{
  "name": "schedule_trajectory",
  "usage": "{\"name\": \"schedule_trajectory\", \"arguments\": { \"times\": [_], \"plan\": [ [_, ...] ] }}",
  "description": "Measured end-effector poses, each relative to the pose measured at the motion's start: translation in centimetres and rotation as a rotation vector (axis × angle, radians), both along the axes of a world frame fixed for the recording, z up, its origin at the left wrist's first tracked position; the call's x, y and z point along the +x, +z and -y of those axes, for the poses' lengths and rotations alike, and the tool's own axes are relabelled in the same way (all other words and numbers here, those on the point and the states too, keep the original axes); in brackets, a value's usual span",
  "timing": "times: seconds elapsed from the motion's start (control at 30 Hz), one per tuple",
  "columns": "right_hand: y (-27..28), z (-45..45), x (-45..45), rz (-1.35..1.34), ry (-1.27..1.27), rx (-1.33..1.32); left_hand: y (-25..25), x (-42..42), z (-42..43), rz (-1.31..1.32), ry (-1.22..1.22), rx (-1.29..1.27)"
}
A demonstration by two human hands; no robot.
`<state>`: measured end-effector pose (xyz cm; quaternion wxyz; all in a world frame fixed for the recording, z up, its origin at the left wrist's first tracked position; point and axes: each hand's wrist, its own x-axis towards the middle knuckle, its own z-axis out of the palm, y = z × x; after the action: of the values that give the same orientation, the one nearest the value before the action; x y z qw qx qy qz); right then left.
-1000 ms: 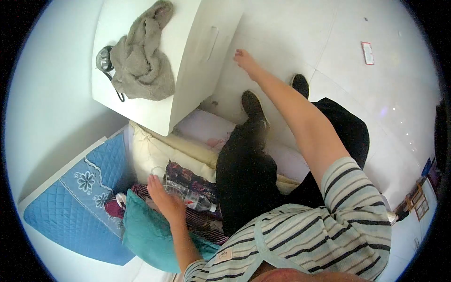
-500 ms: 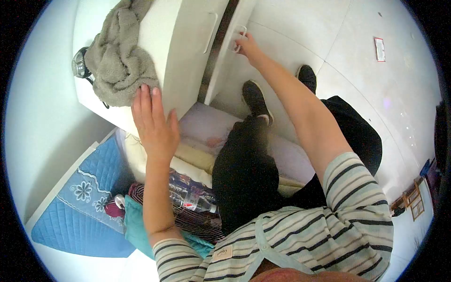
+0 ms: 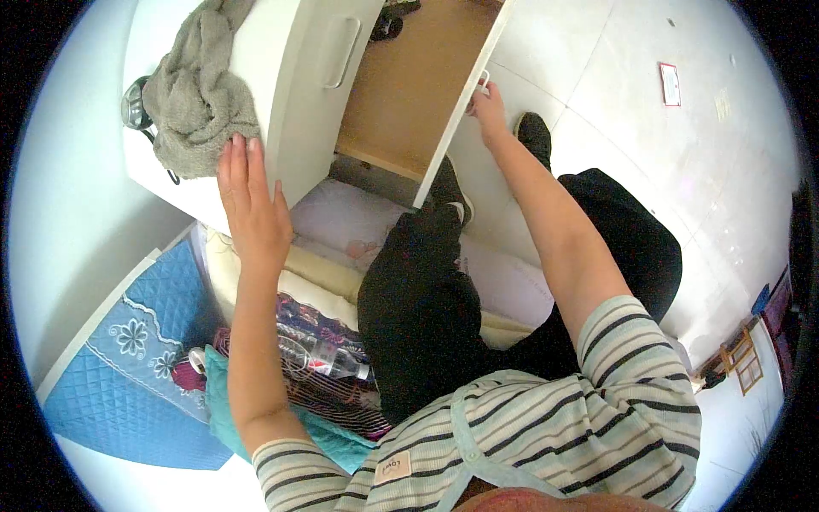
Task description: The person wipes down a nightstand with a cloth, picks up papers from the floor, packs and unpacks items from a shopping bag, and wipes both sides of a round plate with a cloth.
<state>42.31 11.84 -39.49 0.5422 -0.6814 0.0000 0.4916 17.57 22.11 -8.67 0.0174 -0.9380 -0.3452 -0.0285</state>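
Note:
My left hand (image 3: 254, 205) lies with its fingers spread at the edge of the white cabinet top (image 3: 264, 51), its fingertips touching a crumpled grey towel (image 3: 192, 94). My right hand (image 3: 488, 109) has its fingers curled round the white handle (image 3: 484, 78) on the front of a pulled-out drawer (image 3: 409, 94). The drawer has a brown bottom, and a small dark object (image 3: 386, 27) lies at its far end. Above it a second drawer front with a handle (image 3: 343, 53) is closed.
A silver and black device (image 3: 135, 104) sits beside the towel. Below the cabinet are a blue quilted headboard (image 3: 128, 392), a teal pillow (image 3: 328, 435), a plastic bottle (image 3: 341, 361) and patterned cloth. My legs and shoes are by the drawer. A small red-edged card (image 3: 670, 84) lies on the floor.
My left hand has moved up from over the bedding to the towel. My right hand has taken hold of the drawer handle, and the drawer has come open toward the right.

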Motion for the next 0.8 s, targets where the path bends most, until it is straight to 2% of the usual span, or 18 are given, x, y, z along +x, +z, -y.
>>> {"name": "schedule_trajectory", "arguments": {
  "times": [0.07,0.17,0.33,0.4,0.47,0.53,0.6,0.67,0.7,0.77,0.8],
  "plan": [
    [-0.4,0.5,0.2,0.056,-0.068,-0.01,0.1,0.2,0.0,0.011,0.001,-0.008],
    [-1.4,0.5,0.4,0.127,-0.027,-0.027,0.0,0.0,-0.1,0.037,-0.025,-0.012],
    [1.6,0.2,0.8,0.097,-0.07,-0.089,-0.1,-0.2,0.0,0.002,0.0,-0.03],
    [3.1,-0.9,2.1,0.978,-0.262,-0.183,-0.1,0.0,-0.4,-0.014,0.007,-0.037],
    [8.7,-2.8,4.2,1.14,-0.137,0.124,-0.3,-0.1,-0.2,-0.008,0.009,-0.022],
    [9.9,-4.5,4.6,1.221,-0.01,0.219,-0.2,-0.3,-0.1,0.001,0.006,-0.023],
    [10.3,-9.7,3.9,1.261,0.41,0.359,-0.4,-0.2,-0.4,0.014,-0.004,-0.023],
    [9.9,-11.9,3.1,1.151,0.582,0.225,-0.2,-0.1,-0.3,0.016,-0.007,-0.022],
    [8.6,-13.4,2.4,1.148,0.578,0.227,-0.3,-0.1,-0.4,0.011,-0.009,-0.019],
    [4.5,-15.9,0.7,1.7,0.728,0.088,-0.5,-0.4,-0.4,0.001,0.006,-0.021],
    [3.1,-16.6,0.6,1.694,0.729,0.09,-0.5,-0.5,-0.4,-0.005,0.007,-0.023]
  ]
}}
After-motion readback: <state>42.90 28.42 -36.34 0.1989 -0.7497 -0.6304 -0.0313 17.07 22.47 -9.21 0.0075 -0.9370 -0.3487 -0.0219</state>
